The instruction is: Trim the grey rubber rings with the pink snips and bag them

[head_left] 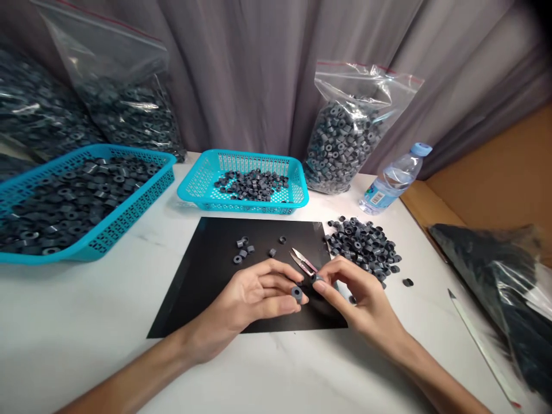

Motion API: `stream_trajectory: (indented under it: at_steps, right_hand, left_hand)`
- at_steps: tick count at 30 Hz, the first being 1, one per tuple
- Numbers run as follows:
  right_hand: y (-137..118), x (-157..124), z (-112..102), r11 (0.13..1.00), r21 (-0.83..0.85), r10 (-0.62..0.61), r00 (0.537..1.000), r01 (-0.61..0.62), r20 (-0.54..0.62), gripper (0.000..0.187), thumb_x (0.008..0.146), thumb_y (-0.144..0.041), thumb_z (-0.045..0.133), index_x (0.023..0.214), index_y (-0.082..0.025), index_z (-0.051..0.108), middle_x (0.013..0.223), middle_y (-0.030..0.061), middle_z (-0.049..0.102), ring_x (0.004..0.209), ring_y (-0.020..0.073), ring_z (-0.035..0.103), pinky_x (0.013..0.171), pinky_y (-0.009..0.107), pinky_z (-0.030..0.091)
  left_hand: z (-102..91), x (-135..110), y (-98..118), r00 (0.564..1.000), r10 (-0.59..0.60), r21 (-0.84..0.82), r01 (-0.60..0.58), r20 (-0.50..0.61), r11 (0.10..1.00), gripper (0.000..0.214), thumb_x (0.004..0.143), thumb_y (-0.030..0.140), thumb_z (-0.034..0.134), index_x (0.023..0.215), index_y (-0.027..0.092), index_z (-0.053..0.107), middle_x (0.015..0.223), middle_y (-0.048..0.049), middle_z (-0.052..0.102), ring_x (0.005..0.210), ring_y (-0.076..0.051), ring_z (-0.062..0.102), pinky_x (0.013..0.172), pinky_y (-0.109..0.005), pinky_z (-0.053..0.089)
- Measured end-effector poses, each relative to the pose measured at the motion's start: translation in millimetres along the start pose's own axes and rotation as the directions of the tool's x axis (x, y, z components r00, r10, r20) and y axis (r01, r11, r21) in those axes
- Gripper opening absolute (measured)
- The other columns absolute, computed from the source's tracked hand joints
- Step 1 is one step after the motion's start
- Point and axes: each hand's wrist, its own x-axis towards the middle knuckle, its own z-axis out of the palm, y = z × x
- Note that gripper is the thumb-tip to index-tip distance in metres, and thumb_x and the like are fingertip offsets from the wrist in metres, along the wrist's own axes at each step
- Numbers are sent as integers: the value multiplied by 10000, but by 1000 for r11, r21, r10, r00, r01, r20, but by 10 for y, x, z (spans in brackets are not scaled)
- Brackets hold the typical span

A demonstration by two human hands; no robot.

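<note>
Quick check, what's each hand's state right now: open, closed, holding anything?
Left hand: closed, pinching a grey ring at its fingertips.
Right hand: closed on the small snips, blades pointing away from the person.

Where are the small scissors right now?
In the head view, the small scissors are in the right hand, over the black mat, just beyond the grey ring in the left hand, left of the ring pile.

Small grey ring (296,293), short and tubular, hole turned toward the camera, pinched at the fingertips of the left hand (254,296) just above the black mat (207,276). Pink-handled thread snips (303,262) gripped in the right hand (357,290), silver blades pointing up-left, seemingly slightly apart
</note>
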Motion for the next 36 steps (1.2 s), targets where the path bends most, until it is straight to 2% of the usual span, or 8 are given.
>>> stream_trajectory:
  at_steps: [3,8,15,19,22,25,32,36]
  right_hand:
    - [21,-3,43,999,9,-37,999,37,-25,105,986,-287,630,913,-215,653,855,11,614,758,141,569,698,273,464]
    - [62,15,35,998,10,-54,997,55,-56,83,985,-269,632,919,-222,652,853,9,609,754,145,568,701,286,469]
    - [92,-9,48,996,-39,-86,996,86,-6,49,977,-247,643,940,-219,659,856,16,618,755,150,584,703,296,474]
    - [65,-30,18,975,-108,-185,977,196,104,54,975,-201,636,1023,-210,659,886,27,631,768,149,596,703,284,492]
    - [36,-38,-66,926,-190,-269,923,327,275,96,971,-161,619,1055,-193,654,935,52,638,825,166,602,735,296,508]
    - [25,-38,-143,892,-256,-258,885,372,386,99,970,-164,617,1058,-185,658,960,69,640,865,182,606,756,308,521]
    - [84,-12,-127,846,-361,-227,878,393,422,162,1023,-247,551,1111,-187,674,979,91,655,880,198,625,755,331,547]
    - [105,-9,-129,818,-400,-243,879,412,409,250,998,-352,619,1177,-182,657,954,91,660,843,207,623,718,342,543]
  left_hand:
    - [-20,10,3,1000,27,7,-27,11,1000,241,862,215,795,1093,264,746,974,3,789,899,-96,716,852,-172,529]
    - [-38,1,35,998,62,46,-62,-3,997,164,871,208,785,1023,267,785,1023,4,794,951,-111,714,893,-182,525]
    - [-40,-8,50,996,78,61,-76,-31,995,142,862,198,793,987,265,802,1026,4,800,962,-117,716,902,-185,520]
    - [-50,0,41,996,87,41,-86,-28,995,147,858,205,799,999,244,785,1016,-7,801,935,-119,721,866,-190,519]
    - [-67,12,25,996,85,63,-83,-31,995,132,905,238,754,1035,216,750,1019,-36,803,898,-123,730,799,-196,511]
    - [-74,21,17,997,74,82,-71,-37,994,129,943,272,710,1046,195,723,1022,-65,809,908,-142,743,757,-208,494]
    - [-39,3,19,997,5,4,-5,-71,1000,176,954,342,691,1045,193,715,1057,-92,817,985,-178,748,805,-240,488]
    - [11,2,20,985,-21,-69,9,-170,998,252,971,388,657,1081,176,738,1069,-100,813,1056,-203,741,890,-260,500]
